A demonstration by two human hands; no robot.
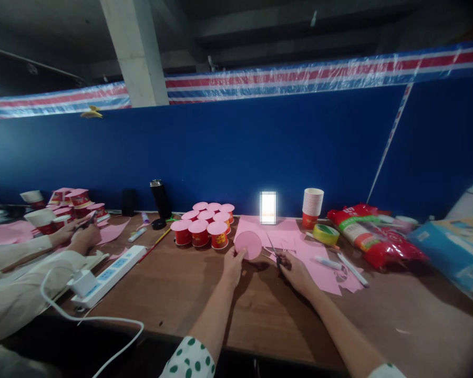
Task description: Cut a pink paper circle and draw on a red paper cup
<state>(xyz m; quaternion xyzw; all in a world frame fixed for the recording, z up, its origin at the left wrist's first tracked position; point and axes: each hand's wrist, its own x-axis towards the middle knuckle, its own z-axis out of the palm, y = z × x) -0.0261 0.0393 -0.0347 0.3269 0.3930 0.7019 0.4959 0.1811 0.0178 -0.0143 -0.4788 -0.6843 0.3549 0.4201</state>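
Observation:
Pinched at its lower left edge, a pink paper disc (248, 245) is held up by my left hand (234, 266). My right hand (295, 270) is closed round the dark handles of a pair of scissors (273, 247), whose blades point up and away, just right of the disc. Pink paper sheets (311, 257), some with pieces cut from them, lie behind and to the right of my hands. Left of the disc stand several red paper cups (199, 236) in rows, each topped with a pink disc.
A stack of paper cups (312, 205), green-yellow tape (325, 234), markers (352, 269) and a red plastic bag (374, 236) sit to the right. Leftward are a power strip (114, 275), a black flask (160, 199) and a co-worker's hands (79, 233). A blue partition (240, 152) rises behind.

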